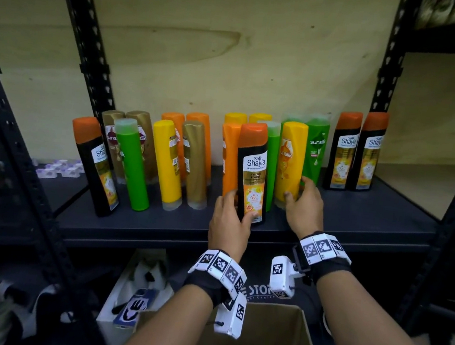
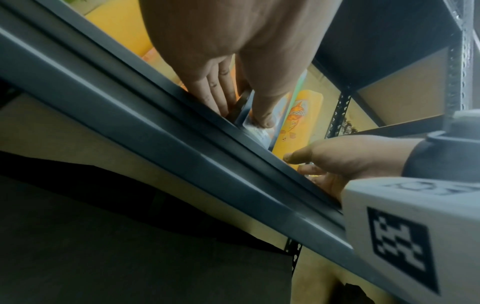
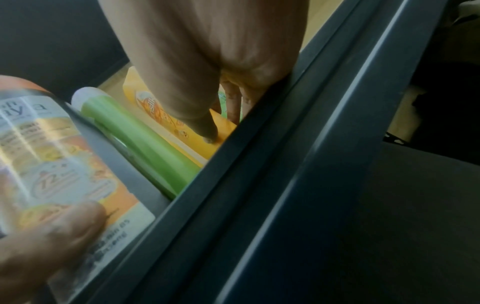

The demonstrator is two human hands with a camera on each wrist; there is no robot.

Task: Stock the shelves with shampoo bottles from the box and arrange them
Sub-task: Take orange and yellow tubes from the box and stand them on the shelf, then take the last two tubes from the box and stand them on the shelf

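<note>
A black Safi Shayla bottle (image 1: 252,172) with an orange cap stands upright near the front of the dark shelf (image 1: 343,214). My left hand (image 1: 229,218) grips its lower part, thumb on the label (image 3: 78,214) and fingers behind. To its right stands a yellow Sunsilk bottle (image 1: 291,162); my right hand (image 1: 303,203) holds its base, thumb in front (image 3: 205,131) and fingers round the right side. A green bottle (image 1: 271,163) stands between the two. Several more bottles, orange, gold, green and yellow, line the shelf.
Two black Shayla bottles (image 1: 356,153) stand at the shelf's right end. Another black one (image 1: 96,166) leans at the left. An open cardboard box (image 1: 266,341) sits below my wrists. Black shelf uprights (image 1: 85,42) frame the bay. Bags lie on the floor at the left.
</note>
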